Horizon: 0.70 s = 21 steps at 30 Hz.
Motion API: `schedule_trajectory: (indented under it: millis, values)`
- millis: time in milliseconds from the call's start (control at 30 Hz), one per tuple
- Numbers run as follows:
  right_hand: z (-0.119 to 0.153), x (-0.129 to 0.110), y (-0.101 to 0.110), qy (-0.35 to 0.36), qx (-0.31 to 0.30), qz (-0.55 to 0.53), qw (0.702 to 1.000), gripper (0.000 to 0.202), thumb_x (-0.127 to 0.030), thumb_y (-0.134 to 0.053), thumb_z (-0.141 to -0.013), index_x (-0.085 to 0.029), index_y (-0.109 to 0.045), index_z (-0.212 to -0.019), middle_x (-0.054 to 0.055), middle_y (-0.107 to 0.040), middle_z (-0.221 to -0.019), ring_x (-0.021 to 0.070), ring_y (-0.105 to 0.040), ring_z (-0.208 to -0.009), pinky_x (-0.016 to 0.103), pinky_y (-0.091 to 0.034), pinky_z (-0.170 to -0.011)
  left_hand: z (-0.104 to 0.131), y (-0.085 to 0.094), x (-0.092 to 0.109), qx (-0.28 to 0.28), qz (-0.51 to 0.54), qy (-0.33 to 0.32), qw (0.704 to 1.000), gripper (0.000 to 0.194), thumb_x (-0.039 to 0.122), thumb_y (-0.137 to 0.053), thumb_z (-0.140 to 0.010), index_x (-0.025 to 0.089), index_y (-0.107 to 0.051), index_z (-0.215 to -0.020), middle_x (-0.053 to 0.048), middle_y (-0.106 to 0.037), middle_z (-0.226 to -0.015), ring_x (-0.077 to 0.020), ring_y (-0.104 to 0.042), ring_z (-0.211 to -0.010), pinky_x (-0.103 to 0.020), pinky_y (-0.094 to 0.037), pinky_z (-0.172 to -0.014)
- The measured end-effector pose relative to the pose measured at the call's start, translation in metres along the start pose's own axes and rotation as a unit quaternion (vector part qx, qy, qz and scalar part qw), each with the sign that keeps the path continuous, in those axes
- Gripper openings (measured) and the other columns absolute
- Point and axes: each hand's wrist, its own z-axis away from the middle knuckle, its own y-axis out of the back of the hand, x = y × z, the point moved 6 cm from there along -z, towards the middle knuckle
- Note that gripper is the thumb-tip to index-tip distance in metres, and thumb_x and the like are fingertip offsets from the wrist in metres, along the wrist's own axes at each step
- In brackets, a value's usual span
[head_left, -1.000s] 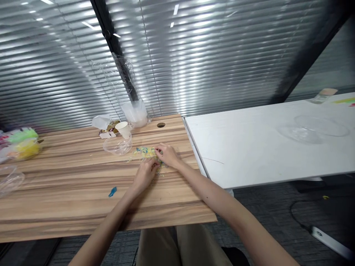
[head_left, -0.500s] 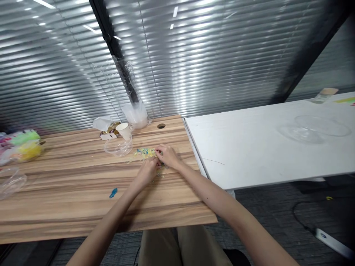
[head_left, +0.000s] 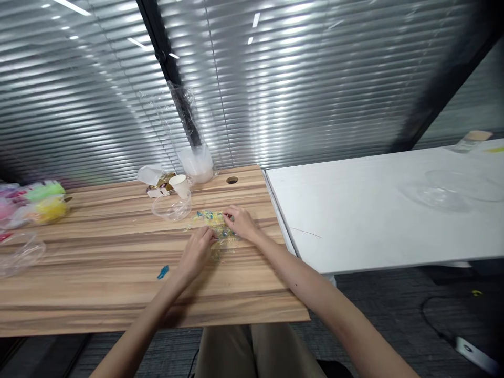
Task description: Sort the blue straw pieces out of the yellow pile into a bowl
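Note:
A loose pile of small yellow, blue and clear shreds [head_left: 209,216] lies on the wooden table, some of it spread between my hands. My left hand [head_left: 197,250] is at the near left side of the pile, fingers curled together; whatever they pinch is too small to name. On the right side of the pile, my right hand [head_left: 238,220] has its thumb and fingertips pressed together among the shreds, and what is in them cannot be made out. A small blue piece [head_left: 163,272] lies apart, left of my left forearm.
A clear plastic bowl [head_left: 170,208], a paper cup [head_left: 179,185], an opened box [head_left: 158,192] and a translucent tub [head_left: 197,165] stand behind. Bags of coloured material [head_left: 49,209] lie far left. A white table [head_left: 354,215] adjoins on the right, with clear plastic lids [head_left: 437,195].
My left hand has drawn away from my right, toward the left and nearer to me. My right hand has hardly moved. More shreds show between the hands, and the view has shifted slightly.

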Motion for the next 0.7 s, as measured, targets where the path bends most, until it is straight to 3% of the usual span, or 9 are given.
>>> schedule_trajectory:
  millis: [200, 367, 533, 700]
  values:
    - [0.002, 0.001, -0.005, 0.002, -0.018, 0.007, 1.000, 0.018, -0.015, -0.049, -0.087, -0.015, -0.067, -0.091, 0.005, -0.065, -0.090, 0.0156, -0.058, -0.082, 0.024, -0.041, -0.073, 0.036, 0.027, -0.037, 0.037, -0.034, 0.029, 0.998, 0.020, 0.019, -0.037, -0.089, 0.017, -0.053, -0.077, -0.007, -0.057, -0.079, -0.0204, -0.052, -0.075, -0.032, -0.040, -0.067]
    - [0.003, -0.002, -0.005, 0.008, -0.024, 0.007, 1.000, 0.018, -0.015, -0.049, -0.088, -0.016, -0.067, -0.090, 0.005, -0.066, -0.091, 0.0155, -0.058, -0.084, 0.024, -0.041, -0.075, 0.053, 0.055, -0.067, 0.060, -0.042, 0.042, 0.996, 0.020, 0.027, -0.039, -0.090, 0.018, -0.053, -0.080, -0.007, -0.058, -0.081, -0.0211, -0.053, -0.077, -0.033, -0.041, -0.070]
    - [0.005, -0.004, -0.003, 0.009, -0.020, 0.010, 1.000, 0.018, -0.016, -0.048, -0.089, -0.015, -0.066, -0.086, 0.005, -0.065, -0.089, 0.0151, -0.058, -0.082, 0.023, -0.040, -0.073, 0.055, 0.073, -0.077, 0.080, -0.048, 0.052, 0.994, 0.024, 0.031, -0.038, -0.088, 0.019, -0.055, -0.076, -0.006, -0.059, -0.077, -0.0213, -0.055, -0.075, -0.032, -0.041, -0.067]
    - [0.006, -0.003, -0.004, 0.013, -0.020, 0.008, 1.000, 0.017, -0.015, -0.049, -0.088, -0.016, -0.066, -0.086, 0.005, -0.065, -0.087, 0.0148, -0.059, -0.082, 0.023, -0.040, -0.072, 0.060, 0.077, -0.086, 0.066, -0.035, 0.070, 0.995, 0.023, 0.032, -0.040, -0.085, 0.019, -0.056, -0.075, -0.005, -0.061, -0.075, -0.0213, -0.057, -0.072, -0.031, -0.043, -0.065]
